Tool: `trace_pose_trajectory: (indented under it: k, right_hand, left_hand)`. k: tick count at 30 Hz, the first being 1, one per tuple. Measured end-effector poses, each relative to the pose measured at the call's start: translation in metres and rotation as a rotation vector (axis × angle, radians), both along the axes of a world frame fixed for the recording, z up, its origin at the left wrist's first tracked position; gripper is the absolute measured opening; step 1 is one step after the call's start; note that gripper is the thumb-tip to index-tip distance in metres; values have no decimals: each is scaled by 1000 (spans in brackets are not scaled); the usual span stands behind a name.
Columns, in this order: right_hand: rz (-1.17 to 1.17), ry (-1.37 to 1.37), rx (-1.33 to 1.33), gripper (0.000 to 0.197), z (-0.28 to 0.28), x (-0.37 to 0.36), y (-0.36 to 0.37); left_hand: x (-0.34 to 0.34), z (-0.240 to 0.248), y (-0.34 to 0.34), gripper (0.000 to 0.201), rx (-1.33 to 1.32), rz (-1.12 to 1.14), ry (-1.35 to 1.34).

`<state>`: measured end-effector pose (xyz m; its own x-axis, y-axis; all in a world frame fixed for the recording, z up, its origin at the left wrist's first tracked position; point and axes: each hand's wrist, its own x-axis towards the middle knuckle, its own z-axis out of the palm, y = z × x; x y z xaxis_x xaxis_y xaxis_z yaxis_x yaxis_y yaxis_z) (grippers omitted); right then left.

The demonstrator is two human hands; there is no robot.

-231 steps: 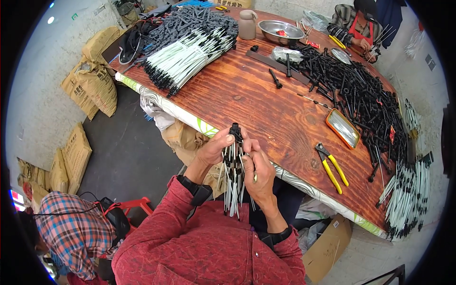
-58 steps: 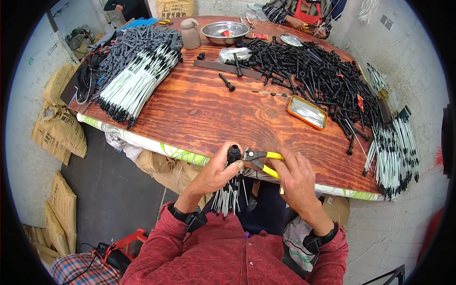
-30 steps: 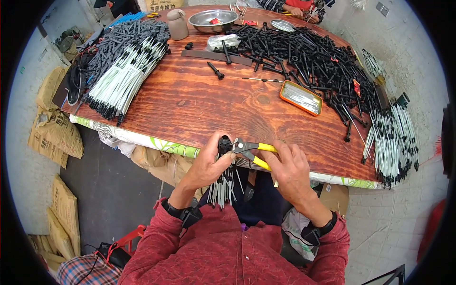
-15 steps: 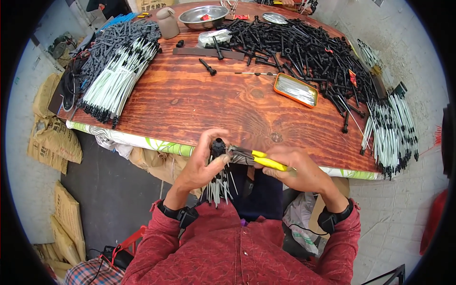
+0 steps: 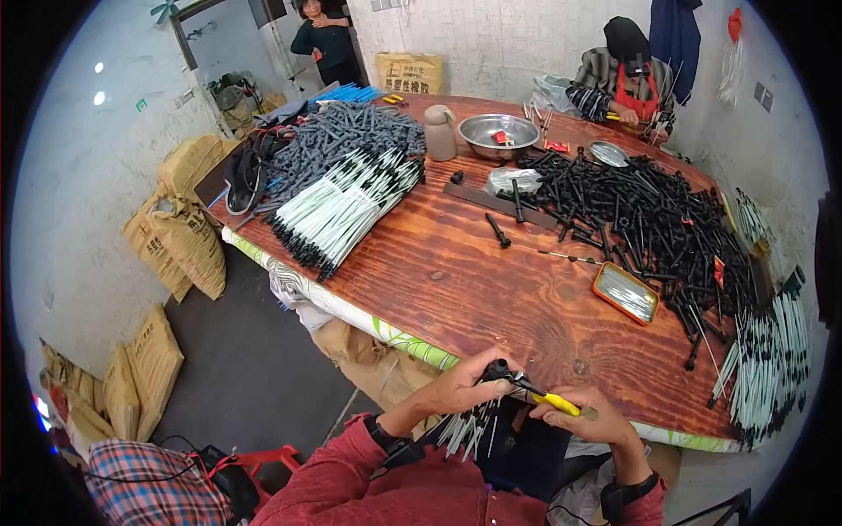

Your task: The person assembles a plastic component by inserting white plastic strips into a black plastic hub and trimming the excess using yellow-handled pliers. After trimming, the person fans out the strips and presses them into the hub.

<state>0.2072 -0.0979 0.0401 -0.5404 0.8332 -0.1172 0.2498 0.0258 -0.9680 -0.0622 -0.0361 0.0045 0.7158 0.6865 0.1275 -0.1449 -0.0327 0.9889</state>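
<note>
My left hand point(image 5: 474, 383) is closed round a black plastic piece point(image 5: 496, 369) with a round top, just in front of the table's near edge. Thin white rods point(image 5: 469, 431) hang in a bunch below that hand, over my lap. My right hand point(image 5: 586, 414) grips a pair of yellow-handled pliers point(image 5: 560, 404), its fingers wrapped round the handles. The pliers' dark jaws reach left to the black piece by my left thumb. What exactly the jaws bite is too small to tell.
On the wooden table point(image 5: 438, 302) lie a bundle of white rods point(image 5: 329, 219), grey parts point(image 5: 351, 131), a black heap point(image 5: 649, 215), an orange-rimmed tin point(image 5: 624, 294) and more rods point(image 5: 763, 368). A steel bowl point(image 5: 500, 136) stands farther back. One person point(image 5: 631, 88) sits across; another point(image 5: 329, 44) stands behind.
The view has tilted up and swung left, bringing two people into sight. The pliers' yellow handles, spread before, are now closer together. Both hands keep their holds.
</note>
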Motion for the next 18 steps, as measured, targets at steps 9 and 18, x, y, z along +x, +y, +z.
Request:
trace_pose_trajectory:
  k: [9, 18]
  right_hand:
    - [-62, -29, 9, 19, -1, -7, 0]
    - [-56, -37, 7, 18, 0, -13, -2]
  left_hand:
    - [1, -7, 12, 25, 54, 11, 0]
    - [-4, -13, 14, 26, 81, -14, -24]
